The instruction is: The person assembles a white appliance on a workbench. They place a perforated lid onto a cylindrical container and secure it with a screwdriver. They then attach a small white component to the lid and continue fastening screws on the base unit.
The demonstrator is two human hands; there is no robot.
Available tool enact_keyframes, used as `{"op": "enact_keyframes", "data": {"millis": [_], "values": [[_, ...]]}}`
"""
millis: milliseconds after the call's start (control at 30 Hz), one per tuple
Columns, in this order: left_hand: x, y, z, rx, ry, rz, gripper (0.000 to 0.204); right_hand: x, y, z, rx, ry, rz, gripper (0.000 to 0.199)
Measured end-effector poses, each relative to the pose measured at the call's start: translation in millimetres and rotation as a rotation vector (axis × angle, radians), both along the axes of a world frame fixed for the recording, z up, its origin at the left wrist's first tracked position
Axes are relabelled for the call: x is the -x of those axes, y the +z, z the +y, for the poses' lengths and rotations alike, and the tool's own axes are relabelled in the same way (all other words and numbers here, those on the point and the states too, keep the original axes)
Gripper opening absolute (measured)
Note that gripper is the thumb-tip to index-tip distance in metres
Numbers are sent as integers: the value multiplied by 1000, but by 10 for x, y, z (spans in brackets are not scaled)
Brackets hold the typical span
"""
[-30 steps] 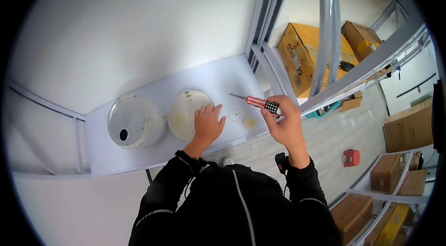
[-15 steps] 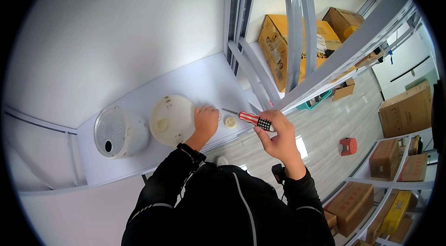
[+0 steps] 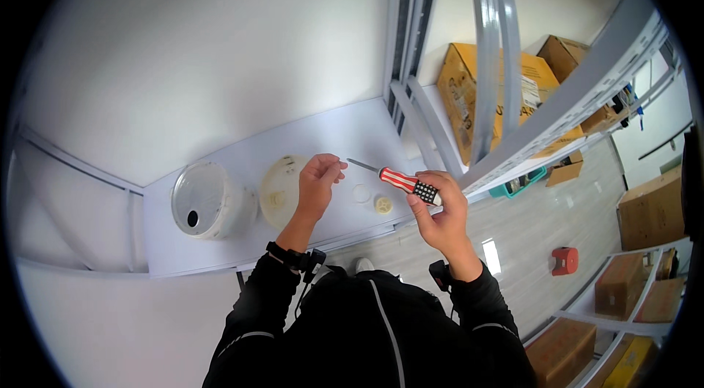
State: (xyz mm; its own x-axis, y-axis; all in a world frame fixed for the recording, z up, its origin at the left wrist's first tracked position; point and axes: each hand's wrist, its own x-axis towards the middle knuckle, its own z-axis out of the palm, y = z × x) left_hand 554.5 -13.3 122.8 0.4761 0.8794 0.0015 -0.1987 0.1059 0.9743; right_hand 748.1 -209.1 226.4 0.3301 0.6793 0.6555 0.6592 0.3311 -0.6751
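Observation:
My right hand (image 3: 444, 213) is wrapped round the handle of a screwdriver (image 3: 398, 180) with red and white stripes and a black dotted end. The shaft points left, its tip close to the fingertips of my left hand (image 3: 318, 181). Those fingers are pinched together; what is between them, if anything, is too small to make out. Partly behind my left hand lies a round cream-coloured disc (image 3: 277, 181) with small fittings on it. Right of it on the shelf board are a thin clear ring (image 3: 361, 193) and a small pale yellow round part (image 3: 383, 205).
A white drum-shaped housing (image 3: 236, 205) with a dark round hole stands at the left of the white shelf board (image 3: 330, 120). Grey rack uprights (image 3: 484, 50) rise at the right, beside a yellow carton (image 3: 462, 83). A red stool (image 3: 565, 261) stands on the floor.
My left hand has risen from the disc's edge and its fingers are now pinched near the screwdriver's tip. A clear ring shows on the board where that hand was. The whole view has shifted.

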Motion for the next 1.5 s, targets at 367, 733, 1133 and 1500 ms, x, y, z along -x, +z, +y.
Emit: {"op": "enact_keyframes", "data": {"millis": [367,733,1133,1500], "values": [[756,-82,-62,152,142,-283,14,422,-44,450,18,216,3,33],[1025,-92,19,189,106,-407,13,673,108,524,35,287,-30,33],[1390,-85,139,41,-57,-312,11,675,271,536,327,470,-19,38],[1446,-166,124,-1,-57,-19,19,1002,183,603,454,385,10,37]]}}
